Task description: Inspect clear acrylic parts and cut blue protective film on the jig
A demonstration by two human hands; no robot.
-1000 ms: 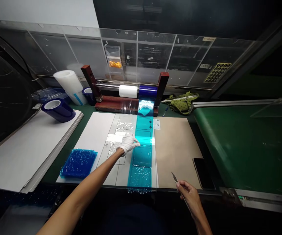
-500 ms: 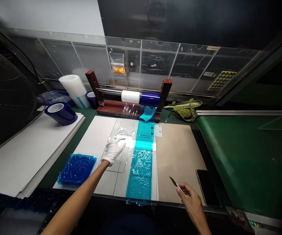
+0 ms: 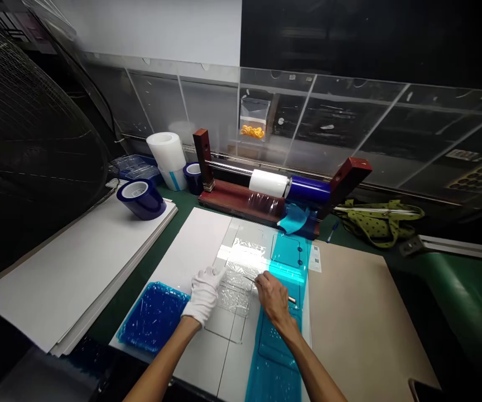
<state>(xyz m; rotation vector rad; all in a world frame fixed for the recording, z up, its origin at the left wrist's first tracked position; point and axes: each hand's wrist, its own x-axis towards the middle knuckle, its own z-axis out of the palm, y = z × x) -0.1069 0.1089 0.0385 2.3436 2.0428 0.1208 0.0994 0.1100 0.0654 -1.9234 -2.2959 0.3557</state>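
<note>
The right hand (image 3: 272,296) gripped a knife (image 3: 292,300), its blade at the clear film (image 3: 236,297) between both hands; the gloved left hand (image 3: 204,293) reached the film's edge, its grip unclear. Left of it, stacked blue sheets (image 3: 153,318) looked already cut; the film seemingly remained uncut.

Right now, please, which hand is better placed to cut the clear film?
Probably the right hand: it holds a pointed tool, tip over the clear film; the gloved left hand shows none.

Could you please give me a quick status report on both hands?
Left hand, gloved, at left edge of clear film. Right hand, bare, gripping knife, blade over clear film. Right forearm lying across blue film.
</note>
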